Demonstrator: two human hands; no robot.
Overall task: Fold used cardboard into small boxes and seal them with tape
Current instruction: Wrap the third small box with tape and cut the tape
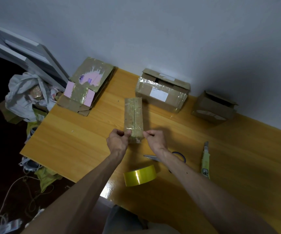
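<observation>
A long, narrow cardboard box (133,118) wrapped in glossy tape lies lengthwise on the middle of the table (79,142), its flaps meeting in a seam along the top. The left hand (117,142) pinches the box's near left corner with fingers closed on it, and the right hand (155,139) pinches the near right edge the same way; whether a strip of tape runs between them I cannot tell.

Behind it, against the wall (153,31), stands a larger taped carton (162,92) with a white label, its top flaps ajar; what is inside is hidden. Further right sits a smaller brown box (214,108), also open at the top, its inside dark. At the far left corner rests a flattened carton (87,85) with pink patches.

Near the person lie a roll of yellow tape (139,175), blue-handled scissors (166,157) partly under the right forearm, and a yellow utility knife (205,160). The table is glossy orange wood. On the dark floor to the left sit crumpled grey bags (25,92), scraps and loose cords (18,191).
</observation>
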